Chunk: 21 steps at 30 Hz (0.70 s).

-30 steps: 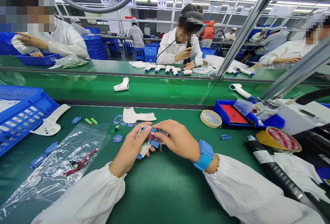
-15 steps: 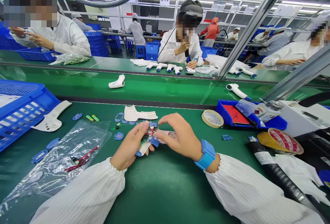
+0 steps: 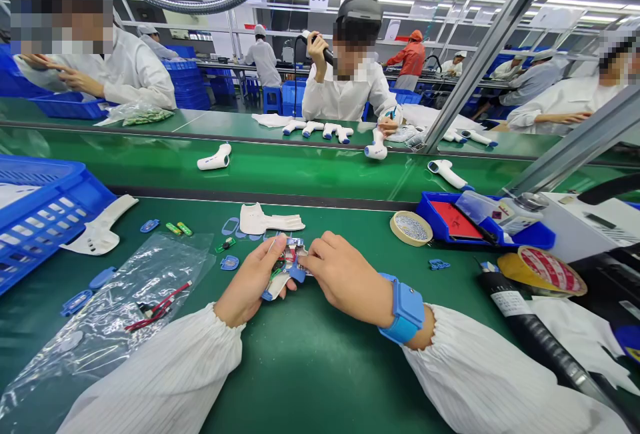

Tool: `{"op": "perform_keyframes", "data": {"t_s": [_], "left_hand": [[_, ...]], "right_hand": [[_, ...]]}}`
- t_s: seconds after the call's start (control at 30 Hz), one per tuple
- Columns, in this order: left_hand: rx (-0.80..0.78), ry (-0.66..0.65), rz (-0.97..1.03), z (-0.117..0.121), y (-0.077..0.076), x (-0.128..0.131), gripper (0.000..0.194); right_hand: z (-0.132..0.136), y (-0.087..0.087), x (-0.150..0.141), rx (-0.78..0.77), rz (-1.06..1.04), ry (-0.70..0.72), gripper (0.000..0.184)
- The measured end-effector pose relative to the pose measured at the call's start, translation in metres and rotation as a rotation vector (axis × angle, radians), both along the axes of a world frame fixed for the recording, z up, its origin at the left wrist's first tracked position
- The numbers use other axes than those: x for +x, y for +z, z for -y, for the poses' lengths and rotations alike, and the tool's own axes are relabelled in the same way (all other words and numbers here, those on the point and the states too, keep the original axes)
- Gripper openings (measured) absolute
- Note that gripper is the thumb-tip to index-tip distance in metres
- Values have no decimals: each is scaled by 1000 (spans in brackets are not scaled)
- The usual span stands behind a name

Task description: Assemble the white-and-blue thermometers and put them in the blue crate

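Observation:
My left hand is closed round an opened handheld thermometer, a white and blue housing with red wires and a circuit board showing inside. Fingers of my right hand are pinched at the right side of that housing, over its wires and blue trigger part; the fingertips are partly hidden, so what exactly they grip is unclear. Just beyond lies a white housing half. Left of it are a blue ring-shaped part, a small green circuit board and a blue frame piece.
A clear plastic bag with red wires lies left, near a blue basket. A round dish of screws and a blue tray stand right. White thermometers ride on the green conveyor; co-workers sit beyond.
My right hand's fingers have closed in on the housing from a more spread pose. On the conveyor, thermometers have shifted left. The co-worker opposite has raised one hand and put a thermometer down.

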<state>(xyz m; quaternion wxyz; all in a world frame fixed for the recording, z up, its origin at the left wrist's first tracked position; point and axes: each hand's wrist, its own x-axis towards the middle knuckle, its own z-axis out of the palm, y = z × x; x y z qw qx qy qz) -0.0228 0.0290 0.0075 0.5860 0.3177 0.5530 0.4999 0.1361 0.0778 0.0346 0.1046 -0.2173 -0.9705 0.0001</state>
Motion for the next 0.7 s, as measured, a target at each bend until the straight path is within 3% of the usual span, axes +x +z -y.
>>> {"op": "perform_keyframes", "data": {"t_s": [0.13, 0.27, 0.43, 0.7], "left_hand": [[45, -44, -79, 1, -2, 2, 43], [99, -58, -155, 5, -1, 4, 45], [160, -42, -204, 7, 2, 4, 44], [222, -39, -215, 11, 2, 4, 42]], "right_hand": [[-4, 8, 5, -176, -131, -36, 10], [-8, 13, 8, -194, -364, -80, 19], [-6, -2, 2, -192, -491, 43, 17], [1, -13, -6, -259, -735, -8, 18]]}}
